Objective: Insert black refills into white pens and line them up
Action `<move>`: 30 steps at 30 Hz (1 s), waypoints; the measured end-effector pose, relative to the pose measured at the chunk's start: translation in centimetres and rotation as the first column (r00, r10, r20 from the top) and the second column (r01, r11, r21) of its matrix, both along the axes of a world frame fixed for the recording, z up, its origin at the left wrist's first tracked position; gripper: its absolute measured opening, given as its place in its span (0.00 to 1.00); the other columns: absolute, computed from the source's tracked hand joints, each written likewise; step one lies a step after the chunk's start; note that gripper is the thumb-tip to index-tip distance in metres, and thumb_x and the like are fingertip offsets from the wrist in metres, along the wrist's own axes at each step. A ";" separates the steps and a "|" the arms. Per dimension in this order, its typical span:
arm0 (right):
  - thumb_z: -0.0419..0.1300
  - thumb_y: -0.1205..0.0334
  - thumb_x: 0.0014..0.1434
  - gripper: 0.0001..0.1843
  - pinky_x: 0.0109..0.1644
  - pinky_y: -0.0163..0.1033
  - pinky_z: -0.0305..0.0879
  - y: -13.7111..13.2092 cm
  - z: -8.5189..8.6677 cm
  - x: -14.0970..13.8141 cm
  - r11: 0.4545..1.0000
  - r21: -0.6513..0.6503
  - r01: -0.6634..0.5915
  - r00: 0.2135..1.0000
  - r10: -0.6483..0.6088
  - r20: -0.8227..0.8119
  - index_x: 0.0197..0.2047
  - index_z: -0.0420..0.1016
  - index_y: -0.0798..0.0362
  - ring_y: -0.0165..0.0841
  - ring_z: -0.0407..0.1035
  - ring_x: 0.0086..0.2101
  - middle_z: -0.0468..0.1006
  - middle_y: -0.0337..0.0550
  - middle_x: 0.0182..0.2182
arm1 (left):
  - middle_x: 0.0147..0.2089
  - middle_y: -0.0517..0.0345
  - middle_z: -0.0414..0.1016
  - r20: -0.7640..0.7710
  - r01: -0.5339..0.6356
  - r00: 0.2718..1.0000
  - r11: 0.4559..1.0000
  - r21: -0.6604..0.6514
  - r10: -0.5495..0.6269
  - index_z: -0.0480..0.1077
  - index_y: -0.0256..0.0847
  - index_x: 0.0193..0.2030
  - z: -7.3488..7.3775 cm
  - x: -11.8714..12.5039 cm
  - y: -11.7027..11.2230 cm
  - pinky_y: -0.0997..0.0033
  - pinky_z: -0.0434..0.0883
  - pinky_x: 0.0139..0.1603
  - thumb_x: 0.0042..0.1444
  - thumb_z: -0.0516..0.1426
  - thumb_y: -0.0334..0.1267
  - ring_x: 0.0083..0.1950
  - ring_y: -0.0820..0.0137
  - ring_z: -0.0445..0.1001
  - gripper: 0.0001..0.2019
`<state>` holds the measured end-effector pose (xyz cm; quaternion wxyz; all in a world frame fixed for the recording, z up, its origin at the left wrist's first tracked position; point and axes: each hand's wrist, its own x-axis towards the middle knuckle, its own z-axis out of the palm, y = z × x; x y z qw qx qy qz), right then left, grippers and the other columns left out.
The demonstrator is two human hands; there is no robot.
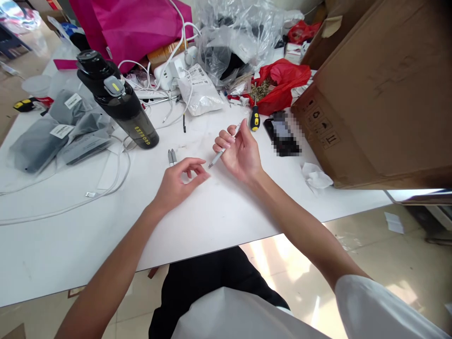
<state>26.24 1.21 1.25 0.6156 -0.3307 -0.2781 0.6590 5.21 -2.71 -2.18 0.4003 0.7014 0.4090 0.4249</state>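
My right hand (240, 153) is palm up over the white table (219, 216), its fingers curled around a slim silver pen (222, 151) that points down to the left. Just left of it my left hand (178, 183) has thumb and forefinger pinched together; whether they hold anything is too small to see. Two more silver pens (172, 156) lie side by side on the table just beyond my left hand.
A dark water bottle (118, 101) stands at the left, with grey packets (52, 129) and white cables (106, 186) near it. A yellow-black screwdriver (254, 118), a dark phone (282, 134), a red bag (282, 84) and a crumpled tissue (316, 176) lie right. A big cardboard box (381, 89) fills the right side.
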 end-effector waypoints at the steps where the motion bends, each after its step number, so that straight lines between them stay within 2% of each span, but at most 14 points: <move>1: 0.63 0.20 0.67 0.36 0.32 0.40 0.68 -0.2 -0.2 -0.6 1.000 0.022 -0.020 0.999 0.019 0.035 0.33 0.59 0.44 0.35 0.62 0.28 0.58 0.33 0.24 | 0.44 0.54 0.87 0.008 0.023 1.000 1.000 -0.020 -0.022 0.84 0.48 0.56 -0.2 0.3 -0.3 0.63 0.77 0.47 0.63 0.74 0.53 0.44 0.63 0.83 0.20; 5: 0.69 0.22 0.63 0.34 0.39 0.39 0.72 -1.0 -1.0 -1.8 0.990 0.099 -0.099 0.993 0.092 0.074 0.37 0.65 0.44 0.36 0.70 0.36 0.65 0.36 0.28 | 0.41 0.55 0.86 0.047 -0.022 0.999 0.998 -0.064 0.025 0.86 0.47 0.51 -0.7 1.2 -1.0 0.64 0.79 0.47 0.64 0.74 0.51 0.41 0.65 0.83 0.15; 9: 0.76 0.30 0.60 0.29 0.44 0.38 0.74 -0.9 -1.5 -1.4 0.996 0.078 -0.047 0.987 0.034 0.155 0.39 0.73 0.44 0.34 0.73 0.42 0.76 0.38 0.37 | 0.40 0.54 0.86 0.166 -0.179 0.968 0.982 -0.057 0.186 0.86 0.45 0.51 0.1 0.6 -0.3 0.65 0.80 0.44 0.69 0.70 0.55 0.38 0.66 0.82 0.17; 11: 0.81 0.35 0.55 0.27 0.44 0.37 0.74 -0.7 -1.7 -1.0 0.997 0.067 -0.045 0.978 0.030 0.206 0.39 0.78 0.46 0.32 0.73 0.40 0.79 0.38 0.39 | 0.38 0.55 0.84 0.207 -0.253 0.944 0.966 -0.053 0.259 0.85 0.44 0.49 0.5 -0.2 0.4 0.67 0.78 0.40 0.69 0.69 0.58 0.37 0.67 0.80 0.18; 13: 0.84 0.37 0.50 0.27 0.40 0.36 0.73 -0.6 -2.0 -0.8 0.991 0.055 -0.124 0.965 0.108 0.239 0.38 0.82 0.48 0.31 0.72 0.36 0.79 0.38 0.36 | 0.35 0.56 0.80 0.214 -0.287 0.934 0.958 -0.024 0.285 0.82 0.44 0.43 0.7 -1.0 1.0 0.68 0.75 0.38 0.70 0.67 0.61 0.36 0.68 0.77 0.20; 16: 0.83 0.35 0.51 0.29 0.31 0.37 0.67 -0.7 -2.6 -0.9 0.959 0.037 -0.281 0.923 0.259 0.286 0.31 0.79 0.51 0.29 0.69 0.28 0.76 0.38 0.29 | 0.31 0.59 0.71 0.194 -0.284 0.942 0.959 0.018 0.275 0.71 0.44 0.33 0.7 -1.7 1.6 0.67 0.70 0.35 0.73 0.62 0.64 0.33 0.70 0.69 0.27; 19: 0.80 0.32 0.55 0.33 0.26 0.37 0.56 -0.8 -3.3 -1.2 0.932 0.071 -0.357 0.882 0.310 0.356 0.27 0.75 0.51 0.26 0.59 0.23 0.70 0.35 0.25 | 0.26 0.62 0.59 0.247 -0.236 0.939 0.970 -0.051 0.242 0.61 0.44 0.28 0.6 -1.8 2.0 0.67 0.64 0.30 0.71 0.63 0.66 0.29 0.71 0.61 0.32; 22: 0.75 0.30 0.62 0.32 0.29 0.38 0.53 -0.8 -3.9 -1.1 0.925 0.180 -0.335 0.849 0.213 0.484 0.29 0.77 0.51 0.27 0.54 0.25 0.66 0.34 0.25 | 0.24 0.65 0.52 0.309 -0.180 0.921 0.963 -0.199 0.235 0.57 0.45 0.26 0.7 -1.7 2.4 0.67 0.58 0.25 0.67 0.67 0.66 0.25 0.73 0.55 0.34; 26: 0.68 0.33 0.71 0.26 0.37 0.40 0.60 -1.0 -3.7 -0.4 0.893 0.337 -0.298 0.708 -0.030 0.706 0.43 0.86 0.49 0.33 0.64 0.32 0.75 0.39 0.31 | 0.23 0.66 0.50 0.351 -0.094 0.909 0.930 -0.356 0.226 0.53 0.46 0.24 0.8 -1.7 2.6 0.68 0.57 0.22 0.65 0.68 0.66 0.22 0.75 0.55 0.36; 28: 0.67 0.33 0.72 0.25 0.40 0.41 0.63 -1.2 -3.5 -0.2 0.871 0.384 -0.307 0.663 -0.094 0.743 0.47 0.87 0.48 0.36 0.68 0.36 0.79 0.41 0.34 | 0.21 0.66 0.50 0.358 -0.074 0.906 0.917 -0.391 0.226 0.52 0.46 0.23 0.8 -1.7 2.6 0.69 0.59 0.22 0.66 0.66 0.68 0.21 0.75 0.55 0.37; 30: 0.66 0.33 0.72 0.26 0.40 0.41 0.62 -1.4 -3.3 -0.3 0.875 0.375 -0.307 0.670 -0.082 0.738 0.45 0.86 0.48 0.35 0.67 0.35 0.78 0.41 0.32 | 0.21 0.64 0.56 0.337 -0.104 0.912 0.927 -0.360 0.233 0.57 0.45 0.23 0.8 -1.7 2.5 0.69 0.62 0.22 0.67 0.66 0.68 0.21 0.74 0.60 0.36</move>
